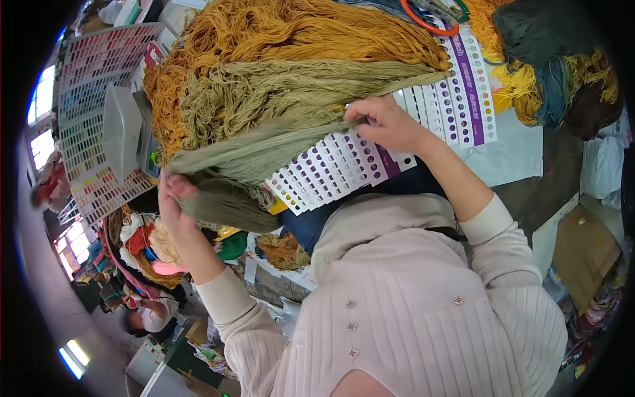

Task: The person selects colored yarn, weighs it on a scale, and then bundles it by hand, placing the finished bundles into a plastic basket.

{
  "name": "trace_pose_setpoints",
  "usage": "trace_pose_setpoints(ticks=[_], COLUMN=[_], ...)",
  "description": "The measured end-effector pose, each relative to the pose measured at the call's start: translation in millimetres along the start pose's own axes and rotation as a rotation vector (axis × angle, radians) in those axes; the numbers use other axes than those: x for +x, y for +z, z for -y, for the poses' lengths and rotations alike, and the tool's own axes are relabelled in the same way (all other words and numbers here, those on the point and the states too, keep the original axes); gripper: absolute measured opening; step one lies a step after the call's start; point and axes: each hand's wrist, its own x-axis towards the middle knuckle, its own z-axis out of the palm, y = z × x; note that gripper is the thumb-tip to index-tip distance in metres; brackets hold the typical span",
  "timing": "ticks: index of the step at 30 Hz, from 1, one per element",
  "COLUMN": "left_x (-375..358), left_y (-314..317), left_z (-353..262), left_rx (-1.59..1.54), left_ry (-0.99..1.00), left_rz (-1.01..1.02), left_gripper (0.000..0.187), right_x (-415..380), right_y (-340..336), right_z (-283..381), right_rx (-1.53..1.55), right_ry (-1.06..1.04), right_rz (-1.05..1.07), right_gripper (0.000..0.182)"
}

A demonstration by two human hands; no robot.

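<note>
A long grey-green yarn skein (264,151) stretches between my two hands, its strands blurred by motion. My right hand (387,122) pinches its narrow end, over the row of sample cards. At the wide left end, my left hand (177,198) has its fingers curled in the strands, partly hidden by them. A darker olive bundle (228,202) hangs beside the left hand. Just beyond the stretched skein lie olive yarn (264,92) and a large heap of golden-brown yarn (284,33).
White cards with punched holes and purple bands (337,165) lie fanned under the yarn. A plastic grid rack (99,99) and a clear scale tray (122,132) stand left. Dark yarn (542,30) and a red ring (426,23) are at upper right. Another person (152,314) sits lower left.
</note>
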Motion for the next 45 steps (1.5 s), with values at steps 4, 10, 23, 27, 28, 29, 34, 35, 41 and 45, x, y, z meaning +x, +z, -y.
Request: trace_pose_setpoints(ticks=[4, 10, 23, 27, 28, 29, 34, 35, 41, 45], left_x=[-5.3, -16.5, -12.1, -16.1, -22.1, -28.6, -23.0, -14.5, -55.2, -110.4], left_y=[40.6, 114.5, 94.2, 48.0, 43.3, 41.6, 32.6, 25.7, -94.9, -35.3], left_z=[44.6, 181.4, 129.0, 59.6, 44.2, 28.0, -22.3, -31.9, -130.8, -41.8], left_rx=[0.528, 0.800, 1.167, 0.888, 0.878, 0.865, 0.666, 0.620, 0.134, 0.201], left_ry=[0.453, 0.193, 0.082, 0.046, 0.078, 0.112, 0.095, 0.167, 0.497, 0.526], left_rz=[-0.429, 0.319, 0.227, -0.086, -0.150, -0.216, -0.098, -0.091, 0.234, 0.471], left_gripper=[0.016, 0.015, 0.010, 0.017, 0.016, 0.015, 0.013, 0.014, 0.022, 0.037], right_x=[3.9, 0.8, 0.5, -1.0, -1.0, -0.6, -0.9, -1.0, 2.2, 29.3], right_y=[3.3, 5.6, 12.4, 20.6, 20.6, 21.2, 25.0, 25.5, 18.2, 10.4], right_z=[-10.0, -8.0, 4.7, -5.7, -4.5, -2.5, -1.7, -1.7, -5.1, 26.1], right_rx=[-0.047, 0.148, -0.312, -0.504, -0.525, -0.546, -0.572, -0.595, -0.570, -0.594], right_ry=[-0.155, -0.044, -0.084, -0.116, -0.090, -0.068, -0.107, -0.106, -0.167, 0.067], right_rz=[-0.027, -0.122, -0.206, -0.223, -0.214, -0.202, -0.237, -0.234, -0.210, 0.103], right_gripper=[0.015, 0.013, 0.028, 0.032, 0.033, 0.034, 0.033, 0.032, 0.025, 0.026])
